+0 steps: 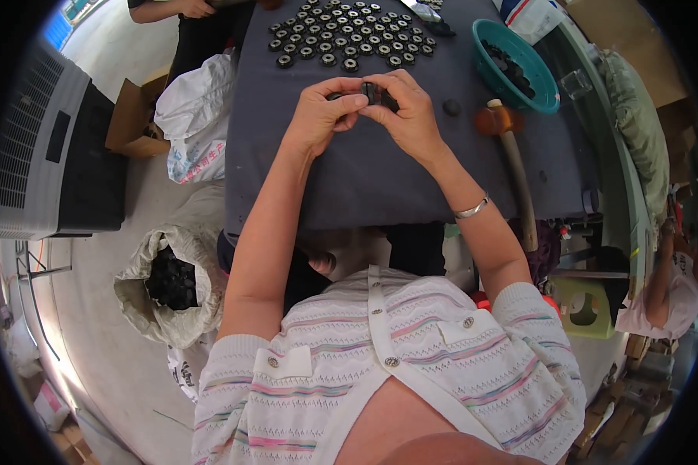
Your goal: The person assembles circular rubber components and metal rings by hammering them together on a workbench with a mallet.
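Above the table my left hand and my right hand meet, fingertips closed around a small black part. Fingers cover most of it, so its exact kind cannot be told. Between my left fingers and thumb another dark edge shows, possibly the same part. Just beyond my hands, several black wheels with shiny metal centres lie flat in loose rows. A single black disc rests to the right of my right hand.
Right of my hands lies a mallet with an orange head and wooden handle. Behind it stands a teal basin holding black pieces. On the floor at left is an open sack of black parts. Another person's hand shows at the far left.
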A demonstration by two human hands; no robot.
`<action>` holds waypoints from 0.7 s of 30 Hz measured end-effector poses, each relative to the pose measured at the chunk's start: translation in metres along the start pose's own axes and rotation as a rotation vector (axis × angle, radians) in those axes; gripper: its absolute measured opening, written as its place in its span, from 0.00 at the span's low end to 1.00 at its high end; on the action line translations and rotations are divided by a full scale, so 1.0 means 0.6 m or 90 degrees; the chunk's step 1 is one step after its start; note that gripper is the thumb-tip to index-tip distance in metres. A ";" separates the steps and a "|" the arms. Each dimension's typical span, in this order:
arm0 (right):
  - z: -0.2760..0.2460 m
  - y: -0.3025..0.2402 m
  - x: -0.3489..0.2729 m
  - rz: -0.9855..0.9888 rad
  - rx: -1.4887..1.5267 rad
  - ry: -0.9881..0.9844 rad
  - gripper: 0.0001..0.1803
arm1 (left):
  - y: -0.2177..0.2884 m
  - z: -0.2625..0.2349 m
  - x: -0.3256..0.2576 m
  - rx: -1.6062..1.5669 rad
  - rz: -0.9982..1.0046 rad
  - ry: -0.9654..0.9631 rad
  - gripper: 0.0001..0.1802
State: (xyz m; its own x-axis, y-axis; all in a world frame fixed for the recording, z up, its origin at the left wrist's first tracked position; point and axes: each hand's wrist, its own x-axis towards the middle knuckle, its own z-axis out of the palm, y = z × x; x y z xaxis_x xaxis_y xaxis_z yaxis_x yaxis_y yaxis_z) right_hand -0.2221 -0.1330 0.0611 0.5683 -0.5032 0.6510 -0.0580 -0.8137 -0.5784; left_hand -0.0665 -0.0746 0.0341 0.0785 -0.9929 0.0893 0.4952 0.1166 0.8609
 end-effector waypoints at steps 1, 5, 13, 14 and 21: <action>0.001 0.001 0.000 -0.029 0.010 0.029 0.18 | 0.000 0.003 0.001 -0.001 -0.001 0.000 0.17; -0.031 0.013 -0.011 0.370 0.397 0.066 0.09 | 0.003 0.002 0.001 -0.160 -0.038 0.006 0.22; -0.094 0.047 -0.038 0.527 0.411 0.168 0.02 | -0.003 -0.007 0.005 -0.155 -0.048 0.024 0.36; -0.107 0.062 -0.042 0.503 0.234 0.110 0.06 | 0.002 0.003 0.002 -0.069 -0.027 0.049 0.37; -0.138 0.094 -0.049 0.429 -0.540 -0.010 0.26 | 0.005 0.017 -0.011 0.168 0.059 0.087 0.42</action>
State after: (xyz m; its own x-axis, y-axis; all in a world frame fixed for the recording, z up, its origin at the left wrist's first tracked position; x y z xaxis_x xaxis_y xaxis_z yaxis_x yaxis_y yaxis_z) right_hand -0.3099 -0.1884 0.0501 0.2175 -0.9234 0.3162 -0.9079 -0.3104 -0.2819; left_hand -0.0746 -0.0679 0.0413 0.2374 -0.9639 0.1206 0.2408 0.1787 0.9540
